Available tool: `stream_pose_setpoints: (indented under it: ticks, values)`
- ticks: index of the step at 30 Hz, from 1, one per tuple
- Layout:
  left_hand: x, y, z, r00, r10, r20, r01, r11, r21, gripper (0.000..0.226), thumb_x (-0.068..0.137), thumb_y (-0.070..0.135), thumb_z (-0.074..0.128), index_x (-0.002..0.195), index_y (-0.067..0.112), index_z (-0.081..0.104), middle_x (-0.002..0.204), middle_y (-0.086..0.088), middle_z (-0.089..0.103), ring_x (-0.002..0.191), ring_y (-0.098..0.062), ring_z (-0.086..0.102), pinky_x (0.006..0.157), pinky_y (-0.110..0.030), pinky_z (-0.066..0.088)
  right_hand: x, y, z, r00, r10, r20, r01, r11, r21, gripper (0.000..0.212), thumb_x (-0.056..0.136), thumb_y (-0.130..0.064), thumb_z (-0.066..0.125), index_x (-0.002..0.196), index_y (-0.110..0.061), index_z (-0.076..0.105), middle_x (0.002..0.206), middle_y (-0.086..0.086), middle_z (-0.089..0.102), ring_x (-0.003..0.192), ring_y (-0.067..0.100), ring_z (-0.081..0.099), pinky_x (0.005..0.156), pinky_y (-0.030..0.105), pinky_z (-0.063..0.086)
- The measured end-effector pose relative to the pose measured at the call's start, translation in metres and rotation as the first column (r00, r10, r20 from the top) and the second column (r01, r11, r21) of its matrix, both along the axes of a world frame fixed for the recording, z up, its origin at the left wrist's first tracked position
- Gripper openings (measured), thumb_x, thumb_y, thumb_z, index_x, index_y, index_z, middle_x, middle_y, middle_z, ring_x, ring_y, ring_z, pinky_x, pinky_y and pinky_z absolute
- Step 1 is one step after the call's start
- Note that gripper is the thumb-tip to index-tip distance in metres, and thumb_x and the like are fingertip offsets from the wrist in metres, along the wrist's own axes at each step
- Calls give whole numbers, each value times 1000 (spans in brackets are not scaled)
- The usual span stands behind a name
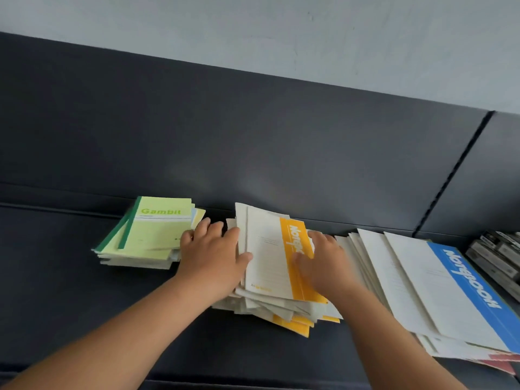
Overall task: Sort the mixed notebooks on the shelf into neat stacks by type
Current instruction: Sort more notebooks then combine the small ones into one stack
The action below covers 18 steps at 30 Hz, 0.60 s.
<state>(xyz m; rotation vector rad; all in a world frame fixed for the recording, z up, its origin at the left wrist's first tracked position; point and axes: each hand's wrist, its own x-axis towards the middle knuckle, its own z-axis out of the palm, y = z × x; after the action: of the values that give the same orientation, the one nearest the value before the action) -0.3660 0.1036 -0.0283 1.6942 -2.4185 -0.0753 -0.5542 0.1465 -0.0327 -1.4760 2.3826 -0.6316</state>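
Note:
Three piles of notebooks lie on a dark grey shelf [70, 291]. At the left is a small pile of green "Gambit" notebooks [152, 232]. In the middle sits an uneven pile of white notebooks with yellow spines [270, 263]. My left hand [213, 257] holds the top ones at their left edge, thumb on the cover and fingers behind. My right hand [323, 263] rests flat on the yellow spine. A fanned pile of white notebooks topped by one with a blue spine [439, 288] lies at the right.
The shelf's dark back panel [253, 142] rises right behind the piles, with a slotted upright [450, 175] at the right. A stack of dark items [498, 257] sits at the far right edge. A pale wall is above.

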Motion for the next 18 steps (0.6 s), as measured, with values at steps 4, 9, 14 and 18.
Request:
stream_pose_setpoints:
  ticks: [4,9,14,18]
  values:
    - [23,-10,4,999,-29,-15,29,998,-49,61,96,56,31,150,31,19,160,-1,14,148,-24,2,116,-45,9,26,2,7,992,34,-120,-45,995,-88,55,96,-40,51,146,-20,36,150,1,38,137,25,35,111,42,33]
    - [48,-18,9,999,31,-32,-34,997,-72,62,95,59,32,149,31,22,158,0,20,146,-23,11,115,-43,16,53,-1,15,983,118,-137,-137,982,-132,53,99,-39,46,147,-20,35,154,-2,34,141,20,28,116,36,26]
    - [69,-24,20,993,119,-28,-121,989,-86,61,94,60,31,146,28,28,154,1,29,141,-23,26,108,-40,28,74,-10,27,971,238,-32,-240,952,-189,51,100,-36,46,147,-19,36,153,-2,35,136,19,38,113,33,31]
    - [85,-29,26,984,172,-44,-175,983,-55,60,94,58,33,145,27,30,150,2,35,136,-22,33,104,-40,32,91,-18,31,949,317,8,-307,927,-216,51,101,-36,45,148,-21,34,153,-4,34,139,16,33,112,28,28]
